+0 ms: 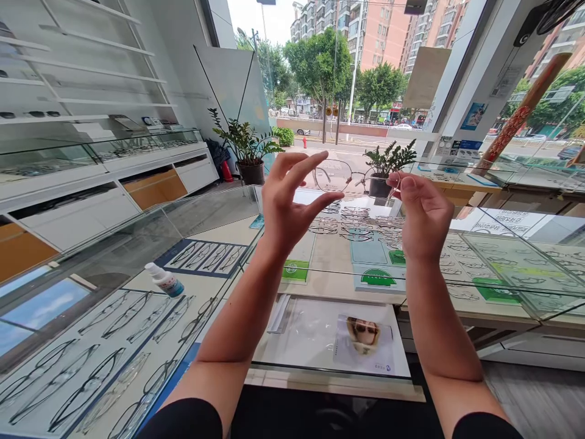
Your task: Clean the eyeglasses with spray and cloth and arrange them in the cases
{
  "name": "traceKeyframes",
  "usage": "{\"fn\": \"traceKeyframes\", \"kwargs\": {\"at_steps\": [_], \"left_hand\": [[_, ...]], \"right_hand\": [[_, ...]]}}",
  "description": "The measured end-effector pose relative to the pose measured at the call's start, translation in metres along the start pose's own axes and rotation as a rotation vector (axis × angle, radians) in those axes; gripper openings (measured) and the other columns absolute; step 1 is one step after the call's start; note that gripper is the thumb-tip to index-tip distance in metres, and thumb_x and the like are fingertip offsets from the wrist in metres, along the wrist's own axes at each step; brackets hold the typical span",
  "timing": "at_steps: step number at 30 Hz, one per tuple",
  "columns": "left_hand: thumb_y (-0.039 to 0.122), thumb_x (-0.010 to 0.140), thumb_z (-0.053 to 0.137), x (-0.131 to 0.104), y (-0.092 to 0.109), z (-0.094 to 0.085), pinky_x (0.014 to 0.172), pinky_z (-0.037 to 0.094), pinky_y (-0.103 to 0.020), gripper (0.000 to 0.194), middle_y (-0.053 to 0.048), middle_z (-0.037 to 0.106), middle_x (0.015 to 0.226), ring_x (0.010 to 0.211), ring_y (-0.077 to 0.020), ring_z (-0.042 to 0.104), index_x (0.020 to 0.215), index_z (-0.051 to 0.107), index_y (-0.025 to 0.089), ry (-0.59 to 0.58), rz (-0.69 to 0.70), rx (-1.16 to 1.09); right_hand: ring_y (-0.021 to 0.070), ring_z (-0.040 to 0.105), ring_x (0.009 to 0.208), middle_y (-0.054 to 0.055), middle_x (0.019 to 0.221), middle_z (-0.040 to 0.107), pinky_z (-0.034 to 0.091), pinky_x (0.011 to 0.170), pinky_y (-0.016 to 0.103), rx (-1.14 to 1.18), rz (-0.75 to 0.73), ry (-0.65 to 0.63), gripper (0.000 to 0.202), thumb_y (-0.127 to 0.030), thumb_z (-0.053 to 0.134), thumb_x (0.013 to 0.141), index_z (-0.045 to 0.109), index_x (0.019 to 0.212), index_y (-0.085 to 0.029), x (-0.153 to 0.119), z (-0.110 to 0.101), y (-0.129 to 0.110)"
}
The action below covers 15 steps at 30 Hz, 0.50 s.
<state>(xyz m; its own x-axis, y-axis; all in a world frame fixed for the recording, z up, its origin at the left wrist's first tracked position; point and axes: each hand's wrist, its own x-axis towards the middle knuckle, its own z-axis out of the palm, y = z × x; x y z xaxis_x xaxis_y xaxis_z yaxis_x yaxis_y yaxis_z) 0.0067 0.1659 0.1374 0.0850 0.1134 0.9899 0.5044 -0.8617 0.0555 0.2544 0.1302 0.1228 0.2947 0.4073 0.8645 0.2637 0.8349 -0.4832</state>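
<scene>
A pair of thin-rimmed eyeglasses (351, 177) is held up in front of the window, above the glass counter. My right hand (424, 210) pinches the frame at its right side between thumb and fingers. At the other end, my left hand (292, 198) has its thumb and index finger spread apart, close above and below the left lens. Whether those fingertips touch the rim I cannot tell. Beneath the hands, rows of eyeglasses (356, 224) lie on the display.
Glass showcases (219, 213) surround me. On the left one stands a small white spray bottle (165, 280), near trays of eyeglasses (208, 256). A photo leaflet (364, 344) lies in front of me. Potted plants (250, 174) stand by the window, and shelves (100, 73) line the left wall.
</scene>
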Motion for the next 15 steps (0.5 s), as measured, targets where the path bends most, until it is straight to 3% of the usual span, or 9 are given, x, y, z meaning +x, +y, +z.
{"fn": "traceKeyframes", "kwargs": {"at_steps": [8, 15], "left_hand": [[0.079, 0.093, 0.080, -0.003, -0.011, 0.003, 0.081, 0.066, -0.035, 0.070, -0.010, 0.073, 0.127, 0.114, -0.0260, 0.072, 0.148, 0.074, 0.035, -0.023, -0.062, 0.025], [0.077, 0.095, 0.078, -0.052, -0.018, 0.026, 0.082, 0.068, -0.032, 0.069, -0.009, 0.072, 0.121, 0.110, -0.0216, 0.070, 0.144, 0.076, 0.028, 0.057, -0.123, 0.014]], "right_hand": [[0.0232, 0.083, 0.105, 0.005, 0.112, 0.084, 0.071, 0.092, 0.044, 0.039, 0.040, -0.072, 0.032, -0.057, 0.072, 0.106, 0.081, 0.111, -0.026, 0.007, 0.003, -0.007], [0.0224, 0.085, 0.108, 0.007, 0.114, 0.086, 0.069, 0.088, 0.037, 0.163, 0.219, -0.118, 0.034, -0.057, 0.075, 0.102, 0.077, 0.112, -0.025, -0.013, 0.007, 0.016]]}}
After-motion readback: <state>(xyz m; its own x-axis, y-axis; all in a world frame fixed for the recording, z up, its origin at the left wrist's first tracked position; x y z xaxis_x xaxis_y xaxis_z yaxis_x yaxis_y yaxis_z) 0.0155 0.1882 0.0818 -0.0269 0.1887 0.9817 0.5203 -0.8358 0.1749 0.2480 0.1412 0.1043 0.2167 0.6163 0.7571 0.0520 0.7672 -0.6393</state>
